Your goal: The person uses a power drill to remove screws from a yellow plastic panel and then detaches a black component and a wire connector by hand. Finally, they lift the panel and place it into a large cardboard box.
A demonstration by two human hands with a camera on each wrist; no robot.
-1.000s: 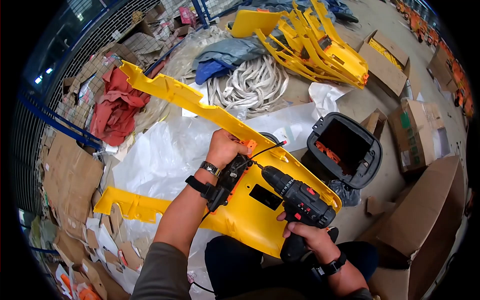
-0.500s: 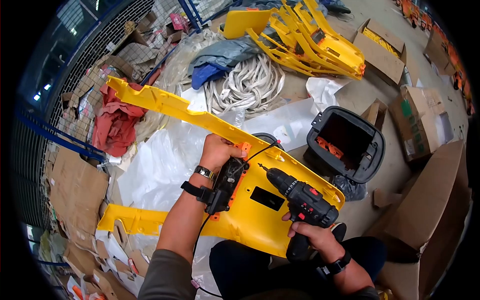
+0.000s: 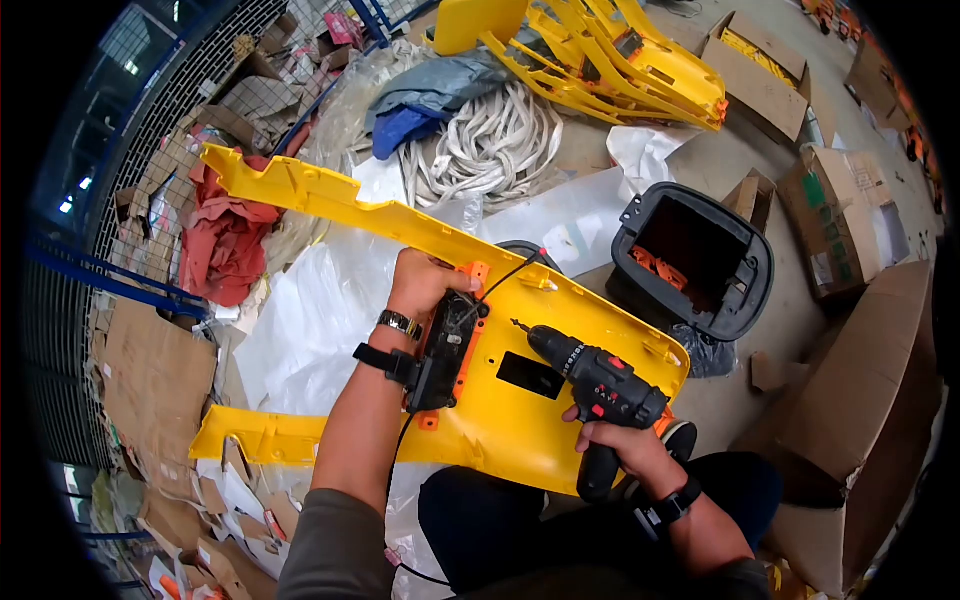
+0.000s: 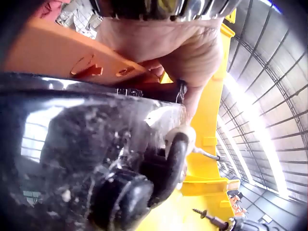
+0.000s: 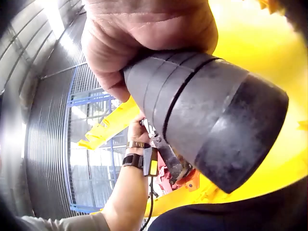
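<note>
A yellow molded plastic panel [image 3: 520,430] lies across the person's lap, with a dark rectangular opening in it. On it sits a glossy black unit [image 3: 447,345] with an orange mounting bracket [image 3: 462,375] along its side. My left hand [image 3: 418,283] grips the upper end of this bracket, thumb over the orange tab; its other fingers are mostly hidden. A short black cable [image 3: 512,274] sticks out beside that thumb. My right hand [image 3: 622,446] holds a black cordless drill [image 3: 605,385] by its handle. The drill's bit [image 4: 204,214] points toward the black unit, a short gap apart.
Right of the panel stands a black plastic bin [image 3: 628,262] with orange parts inside. Cardboard boxes [image 3: 835,225] line the right side. Behind are coiled white straps [image 3: 490,145] and stacked yellow panels [image 3: 640,75]. Plastic sheeting [image 3: 300,335] spreads under the panel.
The drill bit has backed away from the black unit's upper end, leaving a gap. My left hand keeps its grip on the bracket. The head view has shifted slightly.
</note>
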